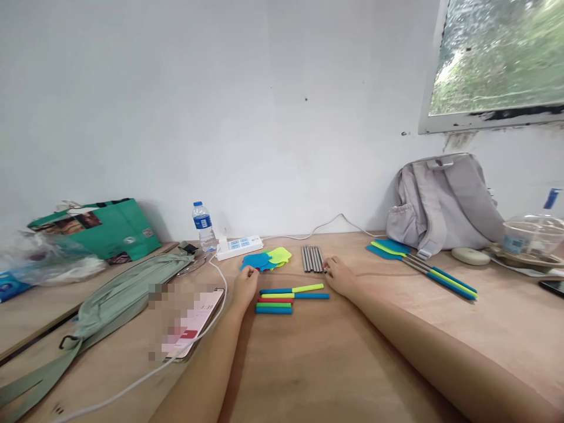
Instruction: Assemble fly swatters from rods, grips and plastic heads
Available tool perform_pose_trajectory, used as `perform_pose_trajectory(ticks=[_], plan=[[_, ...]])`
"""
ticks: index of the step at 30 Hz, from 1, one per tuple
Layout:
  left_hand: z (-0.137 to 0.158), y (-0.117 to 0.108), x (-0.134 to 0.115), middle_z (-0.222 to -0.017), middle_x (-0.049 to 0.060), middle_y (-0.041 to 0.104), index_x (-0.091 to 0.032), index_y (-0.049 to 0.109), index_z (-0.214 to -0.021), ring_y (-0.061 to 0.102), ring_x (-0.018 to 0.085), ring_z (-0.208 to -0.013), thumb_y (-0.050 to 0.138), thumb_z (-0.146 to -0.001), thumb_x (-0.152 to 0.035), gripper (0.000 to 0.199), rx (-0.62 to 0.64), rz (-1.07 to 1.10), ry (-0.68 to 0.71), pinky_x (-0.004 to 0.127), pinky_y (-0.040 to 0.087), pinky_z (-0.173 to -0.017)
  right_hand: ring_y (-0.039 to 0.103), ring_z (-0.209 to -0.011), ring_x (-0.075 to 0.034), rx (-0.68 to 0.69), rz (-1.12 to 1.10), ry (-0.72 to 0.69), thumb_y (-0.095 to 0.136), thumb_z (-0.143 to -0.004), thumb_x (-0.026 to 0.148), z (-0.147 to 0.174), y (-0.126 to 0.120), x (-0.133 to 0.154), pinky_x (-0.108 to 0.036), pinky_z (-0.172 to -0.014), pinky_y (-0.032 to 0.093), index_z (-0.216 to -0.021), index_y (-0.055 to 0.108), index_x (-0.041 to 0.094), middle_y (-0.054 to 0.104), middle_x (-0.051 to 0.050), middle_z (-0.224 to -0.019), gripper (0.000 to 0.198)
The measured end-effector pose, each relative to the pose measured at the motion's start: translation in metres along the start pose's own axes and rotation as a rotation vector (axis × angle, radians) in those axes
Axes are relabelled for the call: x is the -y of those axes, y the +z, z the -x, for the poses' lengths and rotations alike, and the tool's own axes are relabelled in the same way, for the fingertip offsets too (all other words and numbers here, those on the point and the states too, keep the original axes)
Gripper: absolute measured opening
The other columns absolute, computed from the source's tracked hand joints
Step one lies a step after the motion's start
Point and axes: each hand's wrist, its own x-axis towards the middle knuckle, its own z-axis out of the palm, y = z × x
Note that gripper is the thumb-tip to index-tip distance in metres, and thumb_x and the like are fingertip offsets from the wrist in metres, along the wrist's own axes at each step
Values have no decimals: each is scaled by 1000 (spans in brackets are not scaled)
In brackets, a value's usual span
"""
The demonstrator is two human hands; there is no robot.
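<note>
My left hand (247,284) has its fingers pinched at the near edge of a pile of fly swatter heads, a blue head (255,260) in front and a yellow head (280,255) behind. Right of the pile, several metal tubes (311,259) lie side by side. My right hand (341,277) is at their right end, fingers curled down onto the outermost metal tube. Between my forearms lie handle sleeves: a red sleeve (275,301), a green sleeve (274,305), a blue sleeve (274,311) and blue-and-yellow sleeves (308,288) above them.
Swatters with blue heads (388,249) and long handles (449,283) lie at the right, before a grey backpack (445,200). A white power strip (239,247) and water bottle (204,226) stand by the wall. A phone (198,323) and white cable (132,388) lie left.
</note>
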Motion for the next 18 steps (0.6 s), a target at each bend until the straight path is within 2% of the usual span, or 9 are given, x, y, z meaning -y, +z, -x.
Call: perform_pose_trajectory(ticks=[6, 8, 10, 14, 18], plan=[[32, 20, -27, -63, 0, 52, -21, 57, -57, 47, 16, -63, 58, -62, -14, 9, 210, -242, 340, 26, 34, -62, 50, -81, -15, 45, 20, -24, 42, -72, 8, -1, -1, -8, -24, -68, 34, -91, 53, 20, 52, -5, -93, 25], [47, 31, -35, -71, 3, 54, -21, 60, -63, 49, 19, -72, 53, -67, -15, 11, 328, -497, 615, 30, 35, -68, 49, -82, -16, 41, 29, -17, 43, -72, 9, 0, -2, -8, -24, -68, 33, -90, 53, 19, 52, -5, -90, 22], [61, 42, -39, -79, 6, 56, -21, 63, -74, 49, 22, -81, 50, -70, -15, 15, 414, -669, 764, 32, 36, -73, 49, -81, -16, 31, 40, 1, 44, -73, 12, 0, -2, -8, -25, -69, 32, -87, 53, 18, 53, -5, -86, 17], [78, 57, -38, -91, 6, 54, -22, 63, -92, 47, 22, -90, 50, -72, -19, 24, 533, -831, 849, 34, 37, -79, 48, -75, -16, 8, 53, 76, 48, -74, 20, 1, -2, -13, -25, -65, 31, -78, 52, 17, 53, -5, -80, 7], [80, 61, -33, -94, 5, 52, -22, 61, -96, 43, 22, -96, 49, -76, -23, 24, 559, -937, 867, 35, 35, -85, 46, -66, -15, 3, 43, 159, 49, -73, 21, 0, -2, -20, -24, -58, 27, -67, 47, 17, 52, -3, -70, 7]])
